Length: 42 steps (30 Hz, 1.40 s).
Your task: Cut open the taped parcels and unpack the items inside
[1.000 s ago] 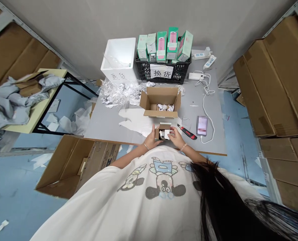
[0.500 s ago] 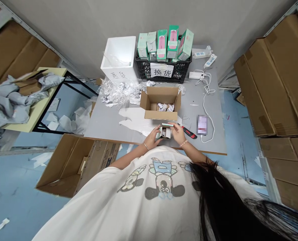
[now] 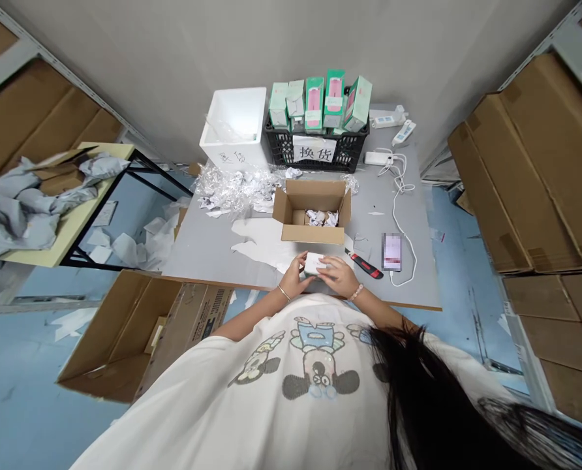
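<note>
Between my two hands, close to the table's front edge, is a small white box [image 3: 314, 262] with its top flap down. My left hand [image 3: 297, 273] is wrapped round its left side. My right hand [image 3: 338, 275] holds the right side, with fingers lying over the top. Just beyond them stands an open brown cardboard box [image 3: 315, 233], with crumpled white paper [image 3: 323, 217] in it. A red and black utility knife [image 3: 366, 265] lies to the right of my right hand.
Behind are a white foam bin [image 3: 235, 124] and a black crate [image 3: 284, 147] of green boxes. Crumpled plastic wrap [image 3: 237, 186] lies left. A phone [image 3: 391, 252] with a white cable [image 3: 409, 245] is at right. A large open carton [image 3: 119, 339] stands on the floor.
The small box's raised flap has been folded down, so its top is now shut. My right hand has moved over onto the top. The whole view has shifted slightly.
</note>
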### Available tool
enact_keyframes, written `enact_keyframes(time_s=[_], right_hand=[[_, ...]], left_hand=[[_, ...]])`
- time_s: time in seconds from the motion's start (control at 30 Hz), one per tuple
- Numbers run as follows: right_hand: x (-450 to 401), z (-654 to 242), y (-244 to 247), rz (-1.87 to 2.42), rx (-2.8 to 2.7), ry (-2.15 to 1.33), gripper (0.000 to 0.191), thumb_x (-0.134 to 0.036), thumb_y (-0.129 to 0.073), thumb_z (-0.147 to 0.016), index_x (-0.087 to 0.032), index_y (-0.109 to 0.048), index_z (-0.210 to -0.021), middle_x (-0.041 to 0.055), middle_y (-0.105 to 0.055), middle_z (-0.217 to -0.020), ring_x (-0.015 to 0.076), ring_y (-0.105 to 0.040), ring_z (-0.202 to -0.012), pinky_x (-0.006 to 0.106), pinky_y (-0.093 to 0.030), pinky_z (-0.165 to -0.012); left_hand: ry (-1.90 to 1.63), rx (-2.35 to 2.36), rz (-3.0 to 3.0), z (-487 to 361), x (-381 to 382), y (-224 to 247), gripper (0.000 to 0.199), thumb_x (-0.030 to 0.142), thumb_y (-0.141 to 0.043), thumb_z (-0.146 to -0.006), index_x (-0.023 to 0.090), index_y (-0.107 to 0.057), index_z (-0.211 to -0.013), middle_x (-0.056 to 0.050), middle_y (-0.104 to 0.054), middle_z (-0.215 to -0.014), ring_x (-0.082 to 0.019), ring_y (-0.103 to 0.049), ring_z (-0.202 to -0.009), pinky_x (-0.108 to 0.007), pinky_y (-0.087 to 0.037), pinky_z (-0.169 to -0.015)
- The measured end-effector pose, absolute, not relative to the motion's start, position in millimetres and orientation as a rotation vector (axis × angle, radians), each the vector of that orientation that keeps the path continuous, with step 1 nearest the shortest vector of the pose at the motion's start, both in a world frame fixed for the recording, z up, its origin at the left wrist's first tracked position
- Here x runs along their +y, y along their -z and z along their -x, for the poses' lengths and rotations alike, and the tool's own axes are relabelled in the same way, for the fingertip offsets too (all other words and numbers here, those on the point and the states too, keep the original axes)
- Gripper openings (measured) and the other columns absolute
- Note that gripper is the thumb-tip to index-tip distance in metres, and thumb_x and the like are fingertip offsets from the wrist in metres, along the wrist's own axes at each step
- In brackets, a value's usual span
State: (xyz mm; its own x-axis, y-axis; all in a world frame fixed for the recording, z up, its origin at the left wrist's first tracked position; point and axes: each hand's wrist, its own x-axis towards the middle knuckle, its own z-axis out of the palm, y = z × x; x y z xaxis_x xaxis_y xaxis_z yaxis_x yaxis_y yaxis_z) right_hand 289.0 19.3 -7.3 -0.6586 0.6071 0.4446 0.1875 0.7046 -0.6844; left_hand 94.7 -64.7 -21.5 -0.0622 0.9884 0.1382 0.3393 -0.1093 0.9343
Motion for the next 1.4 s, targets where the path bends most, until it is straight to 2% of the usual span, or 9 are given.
enact_keyframes(time_s=[0.2,0.4,0.57,0.7,0.83,1.0,1.13,1.27,1.4], right_hand=[[19,-291,14,0.419,-2.447,-0.457,0.023,-0.019,-0.059,-0.091,-0.02,-0.071,-0.111,0.0095,-0.068,-0.12,0.0242,-0.055,-0.127,0.045,-0.05,-0.106],[15,-298,20,0.428,-2.473,-0.628,0.028,-0.024,-0.065,-0.088,-0.026,-0.066,-0.116,0.0114,-0.059,-0.135,0.0268,-0.047,-0.134,0.052,-0.044,-0.108],[8,-300,38,0.872,-2.167,-0.965,0.075,-0.028,-0.077,-0.073,-0.025,-0.045,-0.141,0.0161,-0.037,-0.153,0.0324,-0.031,-0.144,0.059,-0.033,-0.114],[10,-294,39,0.994,-1.978,-1.309,0.093,-0.025,-0.084,-0.059,-0.028,-0.042,-0.142,0.0141,-0.045,-0.147,0.0341,-0.04,-0.139,0.06,-0.03,-0.114],[9,-272,12,0.842,-1.905,-1.671,0.086,-0.026,-0.084,-0.061,-0.031,-0.044,-0.137,0.0123,-0.055,-0.137,0.0329,-0.052,-0.128,0.056,-0.048,-0.101],[15,-198,-48,0.791,-1.655,-1.845,0.072,-0.029,-0.081,-0.066,-0.026,-0.048,-0.129,0.0136,-0.059,-0.13,0.0313,-0.058,-0.12,0.045,-0.059,-0.086],[38,-122,-83,0.701,-1.439,-1.834,0.067,-0.034,-0.08,-0.067,-0.026,-0.049,-0.125,0.0136,-0.06,-0.128,0.0288,-0.059,-0.119,0.045,-0.055,-0.095],[79,-63,-96,0.742,-1.403,-1.71,0.067,-0.038,-0.082,-0.065,-0.025,-0.05,-0.122,0.0122,-0.062,-0.123,0.0266,-0.062,-0.114,0.045,-0.049,-0.102],[142,-15,-108,0.922,-1.466,-1.558,0.061,-0.043,-0.078,-0.069,-0.02,-0.052,-0.12,0.0118,-0.067,-0.11,0.0247,-0.067,-0.102,0.042,-0.056,-0.092]], left_hand=[[-1.123,1.475,-1.598,-82,-58,10,0.043,0.033,-0.068,-0.083,0.022,-0.044,-0.117,-0.016,-0.047,-0.135,-0.026,-0.051,-0.124,-0.043,-0.053,-0.09],[-0.968,1.348,-1.823,-72,-51,10,0.037,0.037,-0.074,-0.076,0.021,-0.047,-0.095,-0.016,-0.046,-0.131,-0.032,-0.037,-0.138,-0.049,-0.038,-0.108],[-0.9,1.369,-1.701,-78,-47,13,0.033,0.02,-0.072,-0.072,0.022,-0.043,-0.088,-0.013,-0.046,-0.129,-0.028,-0.043,-0.131,-0.045,-0.039,-0.105],[-0.942,1.331,-1.574,-72,-46,-8,0.035,0.023,-0.074,-0.07,0.022,-0.043,-0.087,-0.009,-0.048,-0.119,-0.025,-0.047,-0.12,-0.04,-0.045,-0.095],[-1.144,1.236,-1.345,-41,-44,-52,0.041,0.041,-0.073,-0.077,0.024,-0.045,-0.1,-0.006,-0.052,-0.114,-0.02,-0.055,-0.102,-0.032,-0.05,-0.082],[-1.412,1.264,-1.199,19,-35,-104,0.08,0.061,-0.064,-0.08,0.029,-0.027,-0.144,-0.013,-0.05,-0.135,-0.025,-0.056,-0.117,-0.036,-0.051,-0.089],[-1.369,1.487,-1.101,88,4,-128,0.06,0.064,-0.029,-0.095,0.032,-0.033,-0.146,-0.012,-0.044,-0.147,-0.025,-0.056,-0.121,-0.038,-0.053,-0.087],[-1.358,2.019,-1.029,188,100,-149,0.049,0.053,-0.04,-0.097,0.027,-0.048,-0.138,-0.01,-0.052,-0.141,-0.025,-0.055,-0.123,-0.038,-0.05,-0.094],[-1.059,2.309,-1.071,266,204,-158,0.046,0.044,-0.045,-0.096,0.017,-0.057,-0.132,-0.011,-0.06,-0.134,-0.025,-0.049,-0.129,-0.037,-0.036,-0.109]])
